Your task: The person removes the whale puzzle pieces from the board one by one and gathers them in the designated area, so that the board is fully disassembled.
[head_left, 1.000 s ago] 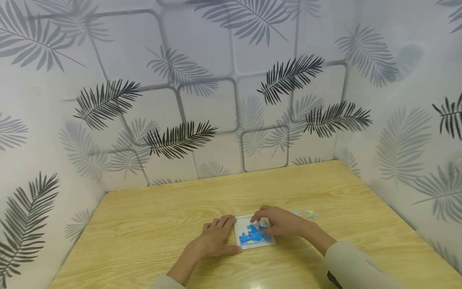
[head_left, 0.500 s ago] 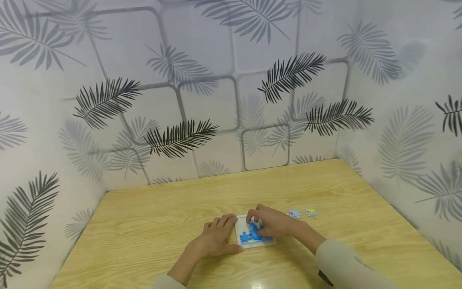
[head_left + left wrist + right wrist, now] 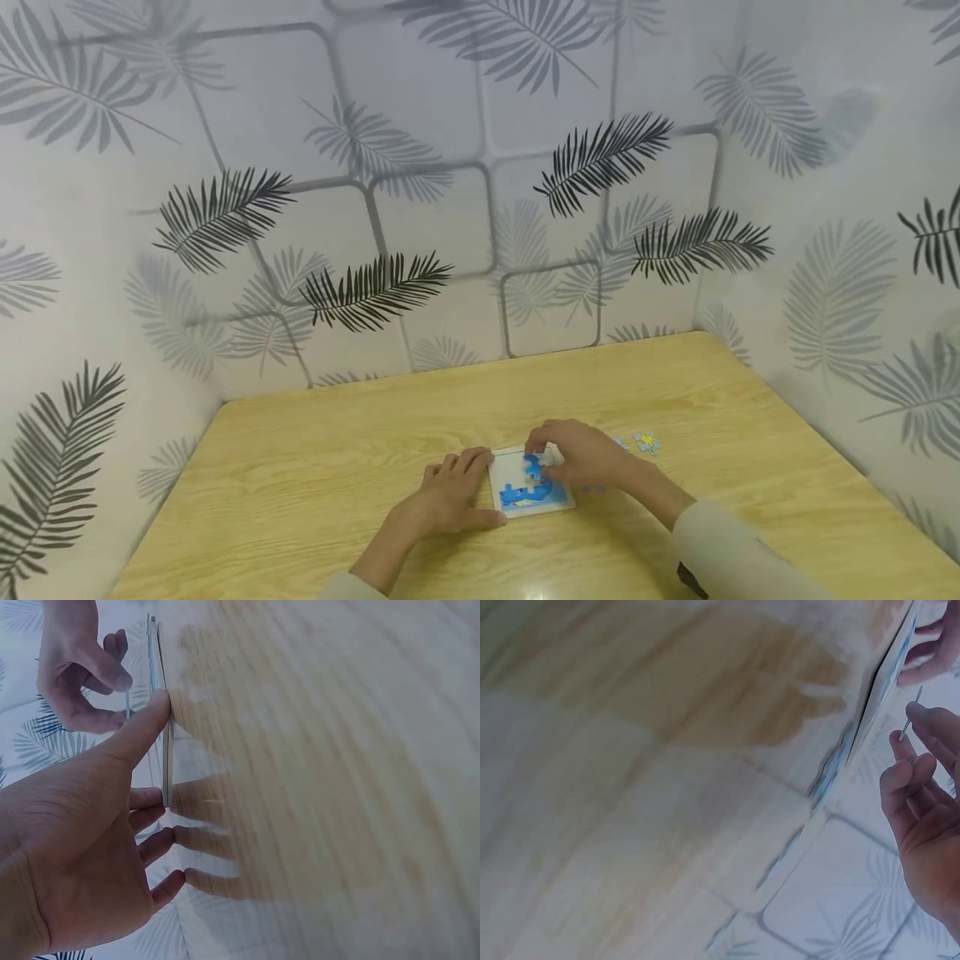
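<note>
A square puzzle tray (image 3: 507, 467) with a white base lies on the table, its lower part covered by joined blue puzzle pieces (image 3: 525, 497). My right hand (image 3: 588, 457) pinches a blue puzzle piece (image 3: 533, 465) between thumb and fingertip. In the right wrist view that piece (image 3: 910, 714) shows edge-on, raised off the tray (image 3: 881, 694). At the tray's left side rests my left hand (image 3: 446, 500), its thumb at the near edge and its fingers spread toward the far left corner. The left wrist view shows the thumb (image 3: 146, 727) touching the tray's edge.
Right of the tray lie loose puzzle pieces, one with a yellow sun (image 3: 647, 442), others partly hidden by the right hand and wrist. The wood-grain table (image 3: 337, 450) meets leaf-patterned walls (image 3: 450, 250) at its back and sides.
Half a second ago my right hand was lower and further left over the tray; now it has shifted slightly right and up, with the blue puzzle piece between its fingers. The left hand stays put.
</note>
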Motion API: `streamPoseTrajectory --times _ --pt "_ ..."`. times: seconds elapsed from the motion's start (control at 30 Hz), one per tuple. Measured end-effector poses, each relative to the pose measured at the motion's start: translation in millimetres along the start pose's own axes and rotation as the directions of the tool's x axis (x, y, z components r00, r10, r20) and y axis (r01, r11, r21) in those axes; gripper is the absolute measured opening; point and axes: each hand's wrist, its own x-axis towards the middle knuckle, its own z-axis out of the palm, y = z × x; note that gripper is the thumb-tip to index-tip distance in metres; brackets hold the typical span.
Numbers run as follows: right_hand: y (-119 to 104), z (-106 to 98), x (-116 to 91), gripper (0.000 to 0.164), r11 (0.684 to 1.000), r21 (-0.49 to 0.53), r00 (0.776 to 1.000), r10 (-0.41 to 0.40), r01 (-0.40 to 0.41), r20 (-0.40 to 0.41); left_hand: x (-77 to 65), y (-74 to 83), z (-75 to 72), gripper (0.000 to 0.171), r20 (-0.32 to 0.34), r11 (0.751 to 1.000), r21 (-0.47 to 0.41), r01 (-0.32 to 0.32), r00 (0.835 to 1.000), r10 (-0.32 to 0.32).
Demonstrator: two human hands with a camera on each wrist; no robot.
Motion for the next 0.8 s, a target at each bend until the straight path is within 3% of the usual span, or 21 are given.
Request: streamPoseTrajectory --times 0.37,0.8 --pt "42.5 -27.0 -43.5 0.02 0.999 0.053 0.998 -0.001 0.004 -0.058 -1.1 4.7 -2.7 0.089 -0.006 1.0 -0.007 0.009 1.0 -0.009" --pt "65.1 -40.6 -81.8 0.024 0.993 0.098 0.996 -0.068 0.073 -0.052 2.5 -1.4 0.8 0.093 0.014 1.0 -0.02 0.012 1.0 -0.012"
